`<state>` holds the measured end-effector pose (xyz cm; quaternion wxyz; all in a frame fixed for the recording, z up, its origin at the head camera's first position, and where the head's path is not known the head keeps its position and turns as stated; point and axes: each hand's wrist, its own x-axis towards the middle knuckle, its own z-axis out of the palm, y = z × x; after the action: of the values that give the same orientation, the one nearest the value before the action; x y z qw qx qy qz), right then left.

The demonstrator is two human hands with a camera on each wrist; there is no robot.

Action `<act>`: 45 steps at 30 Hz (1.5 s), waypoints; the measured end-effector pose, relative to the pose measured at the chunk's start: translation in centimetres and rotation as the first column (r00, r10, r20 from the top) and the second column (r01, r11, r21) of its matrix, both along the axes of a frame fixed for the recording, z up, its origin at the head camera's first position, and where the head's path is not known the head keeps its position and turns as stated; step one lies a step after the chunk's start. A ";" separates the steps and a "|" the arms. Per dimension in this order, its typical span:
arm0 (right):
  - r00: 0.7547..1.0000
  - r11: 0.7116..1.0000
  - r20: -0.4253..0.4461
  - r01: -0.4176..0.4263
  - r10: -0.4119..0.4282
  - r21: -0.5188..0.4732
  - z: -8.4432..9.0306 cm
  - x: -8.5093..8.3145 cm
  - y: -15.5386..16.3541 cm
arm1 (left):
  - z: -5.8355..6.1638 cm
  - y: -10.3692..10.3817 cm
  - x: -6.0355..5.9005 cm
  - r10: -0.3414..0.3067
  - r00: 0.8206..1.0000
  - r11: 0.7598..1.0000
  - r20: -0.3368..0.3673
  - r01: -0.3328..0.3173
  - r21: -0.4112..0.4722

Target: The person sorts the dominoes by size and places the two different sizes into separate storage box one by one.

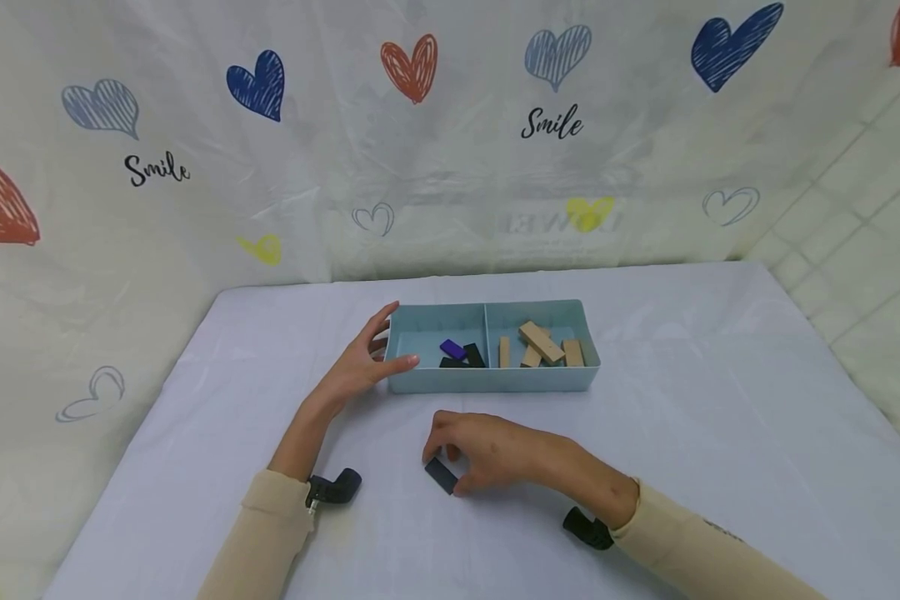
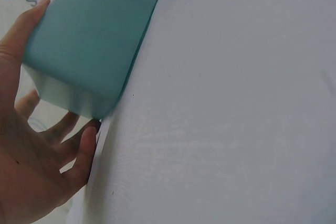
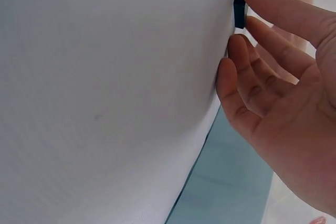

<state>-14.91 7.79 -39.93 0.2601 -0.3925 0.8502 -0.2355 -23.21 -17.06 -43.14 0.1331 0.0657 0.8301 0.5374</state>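
Observation:
A light blue two-compartment box stands on the table. My left hand holds its left end, thumb at the front rim and fingers spread around the end wall; the left wrist view shows the hand beside the box's corner. In front of the box, my right hand pinches a black block by its ends, between thumb and index finger. That block lies close to the cloth in the right wrist view, where the hand's other fingertips rest near the cloth.
The box's left compartment holds black blocks and a purple block. Several plain wooden blocks lie in the right one. A white cloth covers the table, with a heart-printed curtain behind it.

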 end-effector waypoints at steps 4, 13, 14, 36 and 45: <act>1.000 1.000 -0.002 0.005 -0.005 0.002 0.0 -0.1 0.1 | 0.1 0.0 0.0 -0.004 1.000 1.000 0.000 0.004 0.006; 0.999 0.998 0.014 0.043 -0.042 -0.034 0.5 -0.3 0.5 | 0.2 -0.1 0.1 -0.007 1.000 1.000 -0.002 0.007 0.012; 0.999 0.998 0.009 0.044 -0.044 -0.044 0.5 -0.3 0.6 | 0.2 -0.1 0.1 -0.007 1.000 1.000 0.000 0.007 0.011; 0.988 0.975 -0.027 0.148 -0.154 -0.169 2.3 -1.0 1.0 | 0.1 0.0 0.1 -0.021 1.000 1.000 -0.003 0.021 0.004; 0.981 0.955 -0.059 0.167 -0.187 -0.247 2.6 -1.5 1.1 | 0.2 -0.1 0.1 -0.019 1.000 1.000 -0.004 0.019 0.004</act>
<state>-16.36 8.89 -37.38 0.1536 -0.3525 0.8571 -0.3430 -23.08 -17.14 -42.96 0.1362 0.0749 0.8287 0.5376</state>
